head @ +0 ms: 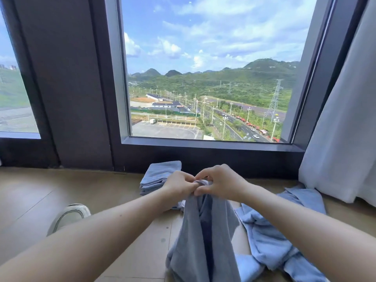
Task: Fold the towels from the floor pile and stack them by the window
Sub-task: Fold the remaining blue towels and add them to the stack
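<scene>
**Both hands on one towel, stack at the window wall**

Your left hand [180, 185] and right hand [218, 183] are up in mid frame, knuckles almost touching. Both pinch the top edge of one grey-blue towel [203, 231]: fingers curled, thumbs closed on the cloth. The two grip points sit just beside each other, so the edge is bunched, not spread.

The towel hangs straight down from your hands in loose vertical folds, with a darker crease down the middle. Its lower end runs out of the bottom of the frame. I can't tell whether it touches the floor [61, 190].

The folded stack [160, 176] of light blue towels lies on the floor, up against the dark wall under the window [203, 68]. It sits behind and left of your left hand, which partly covers it. Layers are visible along its near side, but I can't count them reliably.

The loose pile [280, 226] of light blue towels is crumpled on the floor to your right, below your right forearm. Its far end reaches the hem of the white curtain [345, 119].

A pale shoe [69, 216] shows at lower left, sole edge towards the camera, above your left forearm.
</scene>
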